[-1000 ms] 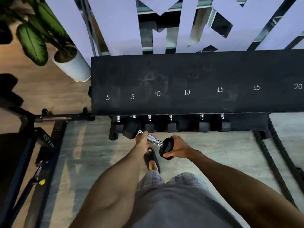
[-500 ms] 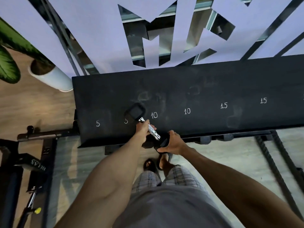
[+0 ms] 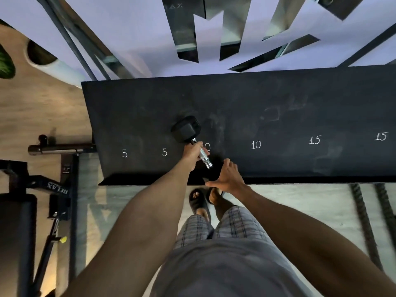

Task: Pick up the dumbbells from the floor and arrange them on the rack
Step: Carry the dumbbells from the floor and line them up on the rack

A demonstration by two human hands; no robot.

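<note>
Spreading its fingers at the front edge of the rack (image 3: 278,99), the right hand (image 3: 227,179) has its grip apart, where a second ago it cupped the near head. Beyond it, the left hand (image 3: 192,154) stays clamped round the chrome handle of the dumbbell (image 3: 203,155), which has come up from floor level and now lies aslant over the rack top, far head past the second chalked 5 (image 3: 164,152). Placement looks nearly done; squaring it to its mark seems left.

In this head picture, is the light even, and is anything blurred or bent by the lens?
Head view: dim, uneven light; the dumbbell handle glints while its near head vanishes against the black rack; the wide lens slants the rack's edges; the ropes look smeared.
</note>
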